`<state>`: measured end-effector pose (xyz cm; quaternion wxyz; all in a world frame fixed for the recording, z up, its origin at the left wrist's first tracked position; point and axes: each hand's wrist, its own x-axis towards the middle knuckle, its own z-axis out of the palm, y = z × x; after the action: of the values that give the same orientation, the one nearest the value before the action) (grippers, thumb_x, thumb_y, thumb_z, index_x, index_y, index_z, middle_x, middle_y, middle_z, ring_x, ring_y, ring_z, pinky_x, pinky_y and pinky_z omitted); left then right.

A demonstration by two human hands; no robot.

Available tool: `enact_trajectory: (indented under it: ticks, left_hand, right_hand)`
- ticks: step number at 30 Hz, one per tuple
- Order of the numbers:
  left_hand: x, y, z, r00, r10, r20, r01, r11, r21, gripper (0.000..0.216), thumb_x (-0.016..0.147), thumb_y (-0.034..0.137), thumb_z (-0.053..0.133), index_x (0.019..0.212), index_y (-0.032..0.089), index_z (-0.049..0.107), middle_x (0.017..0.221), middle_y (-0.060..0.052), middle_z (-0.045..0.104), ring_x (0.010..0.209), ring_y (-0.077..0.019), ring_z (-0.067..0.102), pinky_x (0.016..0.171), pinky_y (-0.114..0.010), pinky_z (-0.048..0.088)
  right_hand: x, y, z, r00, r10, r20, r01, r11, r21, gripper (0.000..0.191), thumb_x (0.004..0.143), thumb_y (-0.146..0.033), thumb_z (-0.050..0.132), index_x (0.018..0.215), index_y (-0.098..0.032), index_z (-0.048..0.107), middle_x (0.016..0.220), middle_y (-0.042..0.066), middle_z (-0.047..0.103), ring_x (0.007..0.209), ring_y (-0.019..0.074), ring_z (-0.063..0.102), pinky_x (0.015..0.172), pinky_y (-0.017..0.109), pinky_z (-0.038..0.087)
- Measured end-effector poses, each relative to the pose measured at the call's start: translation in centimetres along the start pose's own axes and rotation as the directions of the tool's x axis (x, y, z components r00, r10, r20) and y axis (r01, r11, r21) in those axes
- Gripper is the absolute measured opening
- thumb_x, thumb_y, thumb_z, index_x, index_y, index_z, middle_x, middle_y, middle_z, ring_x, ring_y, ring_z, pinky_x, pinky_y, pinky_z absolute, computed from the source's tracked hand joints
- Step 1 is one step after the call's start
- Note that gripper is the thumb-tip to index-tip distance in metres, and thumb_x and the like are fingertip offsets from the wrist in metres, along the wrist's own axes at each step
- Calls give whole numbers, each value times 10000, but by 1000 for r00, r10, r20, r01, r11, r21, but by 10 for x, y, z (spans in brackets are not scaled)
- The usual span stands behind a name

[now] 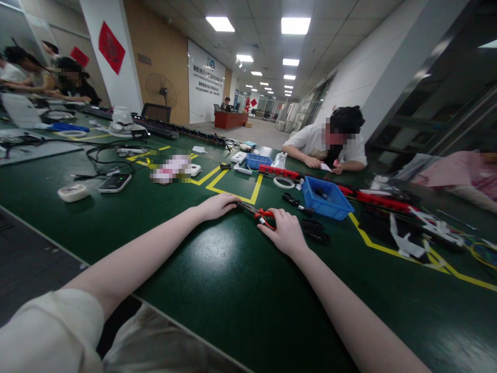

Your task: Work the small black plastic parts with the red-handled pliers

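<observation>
My right hand [285, 230] is wrapped round the red-and-black handles of long-nose pliers [267, 218], low over the green table [202, 295]. The pliers' slim metal jaws point left, to the fingertips of my left hand [218, 206]. Those fingers are curled together right at the jaw tips, and what they pinch is too small and hidden to make out. Beyond both hands, a square of yellow tape [255, 190] is stuck on the tabletop. A coiled black cable [315, 231] lies just right of my right hand.
A blue bin [325, 199] stands to the right, with a white tape roll [284, 182] behind it. Leftward lie a phone-like device [115, 183], a white case [73, 192] and black cables [99, 153]. Across the table sits a person in a white shirt [306, 140].
</observation>
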<state>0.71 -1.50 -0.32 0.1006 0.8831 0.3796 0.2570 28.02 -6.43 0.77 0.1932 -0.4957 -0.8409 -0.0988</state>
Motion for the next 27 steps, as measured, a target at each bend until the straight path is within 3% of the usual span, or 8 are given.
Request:
enact_trajectory:
  ticks: [10, 18, 27]
  left_hand:
    - [0, -1, 0, 1000, -14, -6, 14, 1000, 13, 331, 983, 288, 432, 1253, 174, 586, 1235, -95, 647, 1139, -225, 596, 1012, -362, 458]
    - [-2, 0, 1, 1000, 6, -9, -6, 1000, 28, 377, 969, 281, 454, 1320, 189, 553, 1275, -101, 622, 1185, -227, 572, 1040, -375, 441]
    - [-5, 7, -4, 999, 28, -17, -28, 1000, 4, 353, 903, 199, 505, 1242, 177, 601, 1222, -91, 650, 1140, -229, 601, 1011, -365, 464]
  right_hand:
    - [0, 0, 2, 993, -49, -105, 49, 999, -11, 465, 855, -535, 571, 1108, -147, 599, 1091, 127, 669, 1068, 287, 563, 1037, 456, 277]
    - [1, 0, 2, 999, 9, -54, -7, 999, 38, 475, 834, -540, 571, 1100, -149, 612, 1076, 126, 676, 1052, 287, 569, 974, 427, 335]
    - [0, -1, 1, 997, -22, -76, 26, 999, 43, 441, 821, -523, 588, 1076, -165, 618, 1043, 113, 685, 1017, 287, 575, 965, 430, 336]
